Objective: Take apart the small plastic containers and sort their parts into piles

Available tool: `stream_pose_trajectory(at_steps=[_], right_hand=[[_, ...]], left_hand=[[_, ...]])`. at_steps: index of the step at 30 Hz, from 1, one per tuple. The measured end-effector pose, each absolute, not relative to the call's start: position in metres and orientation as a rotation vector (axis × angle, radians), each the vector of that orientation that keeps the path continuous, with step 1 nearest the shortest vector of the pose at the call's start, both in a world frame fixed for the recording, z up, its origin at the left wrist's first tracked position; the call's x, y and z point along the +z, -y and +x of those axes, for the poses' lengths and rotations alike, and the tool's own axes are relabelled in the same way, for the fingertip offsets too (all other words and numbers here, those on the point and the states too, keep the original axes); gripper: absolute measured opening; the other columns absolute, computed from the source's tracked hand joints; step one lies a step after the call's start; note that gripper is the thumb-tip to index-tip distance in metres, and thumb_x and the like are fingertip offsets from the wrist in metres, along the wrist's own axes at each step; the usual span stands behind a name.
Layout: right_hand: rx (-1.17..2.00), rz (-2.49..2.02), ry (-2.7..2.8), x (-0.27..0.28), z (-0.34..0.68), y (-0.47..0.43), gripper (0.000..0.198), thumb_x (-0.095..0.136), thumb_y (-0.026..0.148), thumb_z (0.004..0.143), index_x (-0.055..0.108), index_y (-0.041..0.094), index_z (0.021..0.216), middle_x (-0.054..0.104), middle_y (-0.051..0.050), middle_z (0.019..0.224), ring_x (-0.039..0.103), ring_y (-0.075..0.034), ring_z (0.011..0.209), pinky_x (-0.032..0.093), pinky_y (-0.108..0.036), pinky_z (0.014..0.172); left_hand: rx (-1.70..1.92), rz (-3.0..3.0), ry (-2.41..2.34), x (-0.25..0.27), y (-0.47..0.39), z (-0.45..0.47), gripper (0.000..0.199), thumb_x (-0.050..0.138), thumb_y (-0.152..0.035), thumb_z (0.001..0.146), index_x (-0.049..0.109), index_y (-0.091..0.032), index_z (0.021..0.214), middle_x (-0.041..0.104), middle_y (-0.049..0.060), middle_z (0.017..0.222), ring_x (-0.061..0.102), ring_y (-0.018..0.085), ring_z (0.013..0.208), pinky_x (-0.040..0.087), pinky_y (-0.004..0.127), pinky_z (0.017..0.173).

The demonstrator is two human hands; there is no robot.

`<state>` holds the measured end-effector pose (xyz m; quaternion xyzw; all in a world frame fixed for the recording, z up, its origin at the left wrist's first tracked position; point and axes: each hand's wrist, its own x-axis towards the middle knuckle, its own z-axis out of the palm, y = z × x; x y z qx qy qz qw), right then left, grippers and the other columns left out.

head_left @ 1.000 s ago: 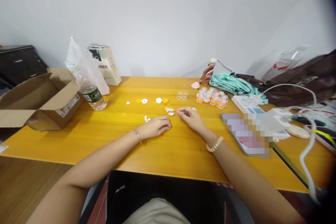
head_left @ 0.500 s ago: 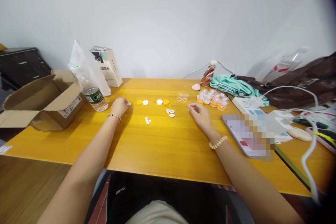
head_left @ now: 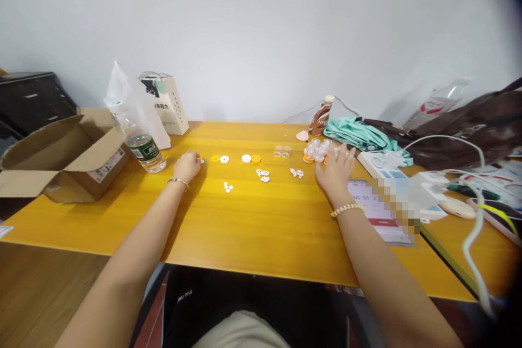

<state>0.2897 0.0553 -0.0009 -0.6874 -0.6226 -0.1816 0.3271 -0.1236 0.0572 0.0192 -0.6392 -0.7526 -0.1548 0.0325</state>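
My left hand point(head_left: 187, 166) rests on the table with fingers curled together, a small white disc point(head_left: 202, 161) at the fingertips. To its right lie a yellow ring point(head_left: 215, 159), a white ring point(head_left: 224, 159), then another white ring point(head_left: 246, 159) and a yellow ring point(head_left: 256, 159). My right hand point(head_left: 336, 171) is spread over a cluster of clear plastic pieces with orange bases point(head_left: 316, 149), partly covering it; no grip on them shows. White cut-out leaf-like pieces point(head_left: 262, 175) lie mid-table, and more such pieces point(head_left: 297, 173) sit left of my right hand.
Several small white discs point(head_left: 228, 187) and two clear rings point(head_left: 282, 152) lie on the table. At left stand a cardboard box point(head_left: 81, 174) and a water bottle point(head_left: 145, 152). Rightward are a phone point(head_left: 381, 206), a brown drink bottle point(head_left: 321, 115), teal cloth point(head_left: 354, 133) and a white cable point(head_left: 483, 190).
My right hand has moved right and opened over the clear pieces. Two white cut-out pieces now lie where it was. My left hand stays nearly in place.
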Motion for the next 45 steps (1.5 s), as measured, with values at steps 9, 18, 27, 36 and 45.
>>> stream_pose_trajectory(at_steps=[9,18,27,36,45], right_hand=[[-0.428,-1.710,2.075,-0.005,0.281,-0.064,0.044,0.040,0.025,0.080,0.047,0.011,0.121,0.038,-0.016,0.135,0.025,-0.034,0.125,0.022,-0.052,0.099],[-0.485,-1.684,1.849,0.003,0.284,-0.063,0.040,0.041,0.024,0.080,0.054,0.010,0.116,0.058,-0.016,0.093,0.050,-0.028,0.089,0.036,-0.039,0.080],[-0.205,-1.848,1.796,0.011,0.289,-0.056,0.020,0.048,0.025,0.073,0.063,0.013,0.071,0.052,-0.012,0.085,0.051,-0.021,0.071,0.039,-0.032,0.063],[-0.066,-1.740,1.985,0.019,0.274,-0.036,0.024,0.050,0.035,0.073,0.045,0.019,0.056,0.051,-0.003,0.065,0.045,-0.014,0.057,0.029,-0.026,0.052],[0.102,-1.551,2.186,0.023,0.252,-0.015,0.026,0.048,0.030,0.075,0.037,0.019,0.054,0.045,0.000,0.060,0.039,-0.011,0.052,0.026,-0.026,0.050]], left_hand=[[-0.514,-1.956,2.300,0.022,-0.054,-0.117,0.022,0.046,-0.027,0.079,0.059,-0.018,0.095,0.061,0.010,0.104,0.058,0.025,0.094,0.046,0.034,0.077],[-0.557,-1.931,2.275,0.026,-0.051,-0.113,0.019,0.045,-0.026,0.079,0.061,-0.019,0.087,0.062,0.008,0.098,0.058,0.023,0.090,0.046,0.031,0.073],[-0.943,-2.051,1.899,0.032,-0.047,-0.103,0.023,0.042,-0.028,0.084,0.060,-0.016,0.092,0.055,0.009,0.098,0.053,0.021,0.094,0.042,0.033,0.087],[-0.885,-3.009,1.070,0.035,0.012,-0.018,0.037,0.042,-0.039,0.087,0.045,-0.023,0.120,0.047,0.008,0.124,0.042,0.018,0.117,0.034,0.035,0.101],[-0.251,-3.268,0.932,0.005,0.043,0.013,0.067,0.036,-0.055,0.085,0.016,-0.022,0.139,0.022,0.006,0.145,0.016,0.021,0.134,0.010,0.039,0.110]])
